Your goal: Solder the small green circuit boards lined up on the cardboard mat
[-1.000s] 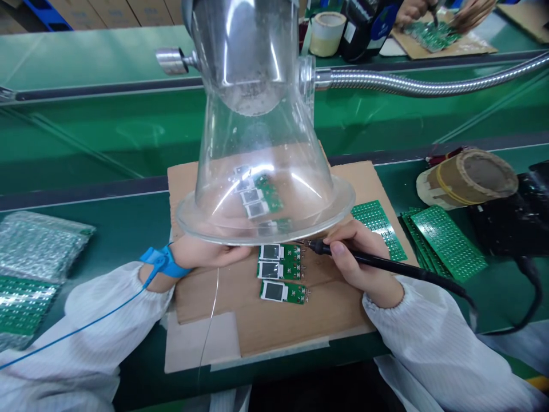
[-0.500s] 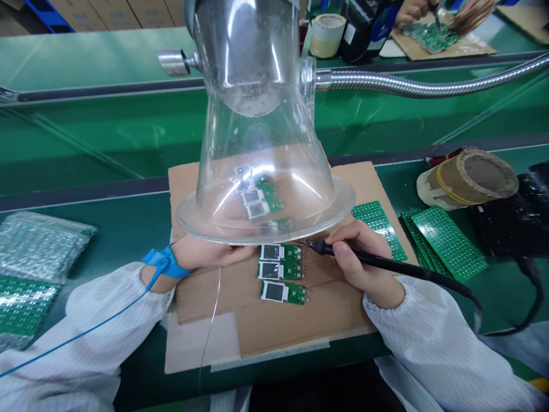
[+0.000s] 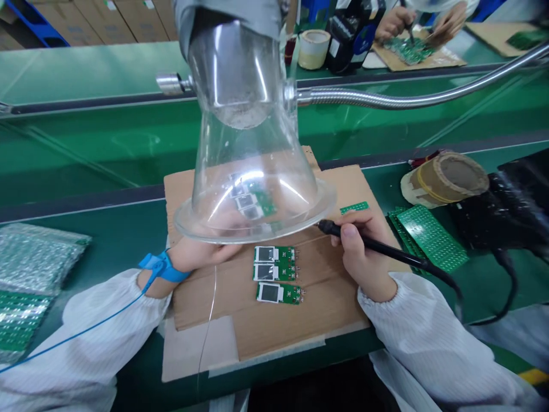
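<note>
My right hand (image 3: pixel 364 246) is closed around the black handle of a soldering iron (image 3: pixel 386 252), its tip pointing left beside the rim of a clear fume hood (image 3: pixel 257 212). My left hand (image 3: pixel 206 249), wearing a blue wrist strap (image 3: pixel 165 267), is closed, with its fingers partly behind the hood; a thin solder wire (image 3: pixel 212 303) trails down from it. Between the hands, several small green circuit boards with grey screens (image 3: pixel 278 293) lie in a column on cardboard (image 3: pixel 300 332). More screen boards (image 3: pixel 253 203) show blurred through the hood.
Green panels (image 3: pixel 433 237) are stacked at right, near a tape roll (image 3: pixel 450 177) and a black object. Another panel (image 3: pixel 354 207) is partly behind my right hand. Bubble-wrapped panels (image 3: pixel 38 257) lie at left. A metal hose (image 3: pixel 364 98) crosses above. Across the bench, another person's hands (image 3: pixel 448 26) work on a board.
My right hand and the soldering iron have moved up and right, away from the front boards. My left fingers have drawn back left from them. The view has shifted slightly.
</note>
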The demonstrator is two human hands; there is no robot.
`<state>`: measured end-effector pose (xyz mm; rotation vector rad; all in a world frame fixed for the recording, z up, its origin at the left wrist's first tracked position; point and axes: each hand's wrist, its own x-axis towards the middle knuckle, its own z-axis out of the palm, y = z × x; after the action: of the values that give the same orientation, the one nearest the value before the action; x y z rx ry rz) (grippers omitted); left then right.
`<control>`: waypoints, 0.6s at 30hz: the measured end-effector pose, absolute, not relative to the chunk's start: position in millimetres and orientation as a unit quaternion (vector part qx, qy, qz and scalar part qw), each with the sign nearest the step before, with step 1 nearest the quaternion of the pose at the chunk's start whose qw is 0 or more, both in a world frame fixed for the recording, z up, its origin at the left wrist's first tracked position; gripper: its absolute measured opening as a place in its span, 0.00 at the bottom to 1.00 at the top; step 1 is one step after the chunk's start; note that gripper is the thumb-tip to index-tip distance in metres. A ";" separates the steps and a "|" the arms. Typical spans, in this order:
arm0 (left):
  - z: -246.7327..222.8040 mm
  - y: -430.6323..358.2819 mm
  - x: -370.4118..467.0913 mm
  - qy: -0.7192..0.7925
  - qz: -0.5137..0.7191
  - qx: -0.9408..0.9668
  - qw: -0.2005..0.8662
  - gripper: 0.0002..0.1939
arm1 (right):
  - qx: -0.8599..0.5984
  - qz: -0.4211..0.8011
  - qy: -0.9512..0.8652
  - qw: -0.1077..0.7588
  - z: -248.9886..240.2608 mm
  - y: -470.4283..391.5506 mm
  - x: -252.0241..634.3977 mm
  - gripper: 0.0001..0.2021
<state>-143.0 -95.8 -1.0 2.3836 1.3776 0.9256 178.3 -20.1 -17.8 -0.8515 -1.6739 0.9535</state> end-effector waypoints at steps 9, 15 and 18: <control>-22.8 -97.9 -150.0 0.485 0.290 0.808 0.167 0.12 | -0.492 0.119 -0.586 0.633 4.5 0.1 287.9 0.14; -13.1 -98.2 -142.5 0.504 0.247 0.791 0.244 0.15 | -0.579 0.160 -0.553 0.578 -9.8 17.3 338.6 0.21; -1.4 -100.0 -136.2 0.520 0.194 0.777 0.296 0.17 | -0.543 0.170 -0.522 0.635 -1.7 23.1 328.1 0.20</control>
<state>-136.2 -100.0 -1.4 2.0668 1.3839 0.5162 328.1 23.1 -1.7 -1.2419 -1.1941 0.3893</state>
